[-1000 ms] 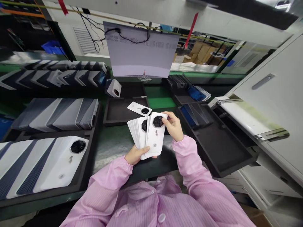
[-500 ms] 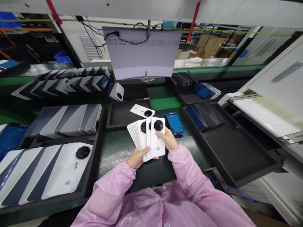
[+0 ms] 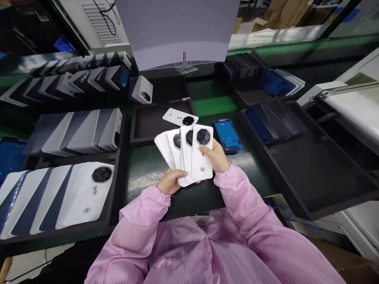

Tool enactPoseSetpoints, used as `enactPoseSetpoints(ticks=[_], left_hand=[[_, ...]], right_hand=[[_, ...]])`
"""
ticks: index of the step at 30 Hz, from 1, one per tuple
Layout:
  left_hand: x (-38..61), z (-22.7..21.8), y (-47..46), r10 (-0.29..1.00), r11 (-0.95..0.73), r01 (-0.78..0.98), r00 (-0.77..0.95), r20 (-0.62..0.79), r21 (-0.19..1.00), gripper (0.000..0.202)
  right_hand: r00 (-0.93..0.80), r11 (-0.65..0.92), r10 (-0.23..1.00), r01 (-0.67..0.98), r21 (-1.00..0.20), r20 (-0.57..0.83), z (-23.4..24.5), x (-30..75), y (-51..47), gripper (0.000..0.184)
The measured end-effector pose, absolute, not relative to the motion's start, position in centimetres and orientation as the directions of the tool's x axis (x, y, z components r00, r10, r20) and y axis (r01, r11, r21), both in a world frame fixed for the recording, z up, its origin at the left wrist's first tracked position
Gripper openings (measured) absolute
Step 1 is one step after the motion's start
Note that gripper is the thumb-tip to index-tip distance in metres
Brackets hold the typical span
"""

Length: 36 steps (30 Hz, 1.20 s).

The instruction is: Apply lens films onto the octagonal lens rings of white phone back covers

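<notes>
My left hand (image 3: 172,180) is closed around the lower end of a fanned stack of white phone back covers (image 3: 174,154), its thumb pressing on the front ones. The covers carry dark octagonal camera areas near their tops. My right hand (image 3: 218,156) pinches the rightmost white phone back cover (image 3: 202,161), thumb on its face below the camera area; its left edge overlaps the fan. Just beyond the stack, another white cover (image 3: 176,116) lies slanted by the tray's front rim. Right of my right hand sits a small pile of blue-faced phone panels (image 3: 227,135).
Black trays (image 3: 118,173) at left hold leaning rows of white covers (image 3: 85,197). Another black tray (image 3: 325,177) at right holds dark translucent sheets (image 3: 276,120). A monitor's grey back (image 3: 180,31) rises ahead. A white machine (image 3: 355,100) stands far right.
My view has tilted down and come closer. My right hand has shifted its cover slightly rightward, so the covers are spread a little wider. My left hand keeps its hold.
</notes>
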<state>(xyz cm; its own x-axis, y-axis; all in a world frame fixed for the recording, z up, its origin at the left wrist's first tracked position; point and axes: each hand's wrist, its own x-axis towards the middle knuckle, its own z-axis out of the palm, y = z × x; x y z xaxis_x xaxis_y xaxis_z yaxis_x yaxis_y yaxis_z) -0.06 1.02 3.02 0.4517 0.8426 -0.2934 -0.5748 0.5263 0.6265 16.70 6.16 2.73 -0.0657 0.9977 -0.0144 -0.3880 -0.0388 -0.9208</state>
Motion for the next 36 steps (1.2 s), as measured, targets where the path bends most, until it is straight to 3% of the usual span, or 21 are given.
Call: enactPoseSetpoints(ticks=[8,16,22,36], left_hand=[[0.0,3.1,0.7,0.849,0.506,-0.512,0.437,-0.297,0.694,0.072],[-0.1,3.1,0.6,0.936,0.340,-0.473,0.250,-0.246,0.813,0.080],[-0.3,3.1,0.5,0.948,0.303,-0.476,0.242,-0.208,0.826,0.081],[-0.7,3.5,0.8,0.971,0.232,-0.552,0.174,-0.161,0.801,0.074]], right_hand=[[-0.016,-0.029,1.000,-0.364,-0.931,-0.024,3.3,17.0,5.8,0.038],[-0.013,-0.028,1.000,-0.427,-0.904,-0.025,3.5,17.4,5.8,0.038],[-0.003,-0.017,1.000,-0.479,-0.878,-0.018,3.8,17.5,5.7,0.035],[-0.135,-0.165,0.984,-0.484,-0.859,-0.113,3.4,18.0,6.4,0.039]])
